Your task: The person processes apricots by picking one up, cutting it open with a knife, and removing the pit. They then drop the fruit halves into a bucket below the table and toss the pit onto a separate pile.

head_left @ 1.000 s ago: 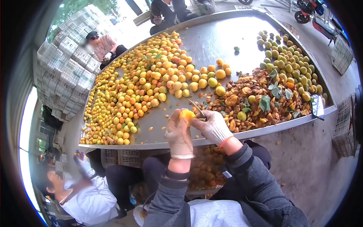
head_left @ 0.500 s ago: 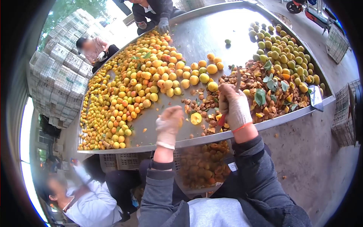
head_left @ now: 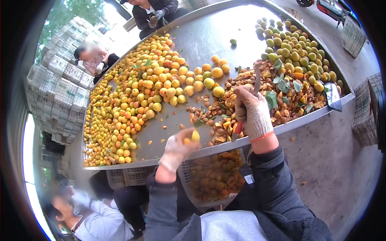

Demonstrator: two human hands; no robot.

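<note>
Left hand (head_left: 176,151): pale-gloved, blurred, fingers drawn in narrow around a yellow-fleshed fruit piece (head_left: 195,135). The piece is above the near edge of the grey metal counter (head_left: 209,36). Whether it is one portion or two cannot be told.

Right hand (head_left: 256,116): in a white knit glove, closed on a curved metal knife (head_left: 257,76) with a red part at the handle. The blade points up toward the far edge, well apart from the left hand.

Step in hand, by judgement: handling of an opened fruit, with the blade out of contact. Any further move calls for a light hold on the soft flesh and a blade directed away from the left fingers.

Counter layout:
- Left side: a broad spread of round yellow-orange fruits (head_left: 152,86).
- Near edge, right of centre: a heap of brown pits and scraps (head_left: 286,108) with green leaves (head_left: 271,99).
- Right edge, toward the far right corner: green-yellow fruits (head_left: 299,54).

Below the near edge, a white perforated plastic crate (head_left: 185,172) contains orange fruit halves (head_left: 217,180).

Markings: a white label (head_left: 249,179) is on a dark object beside the crate; its writing is too small to read. No brand is legible.
</note>
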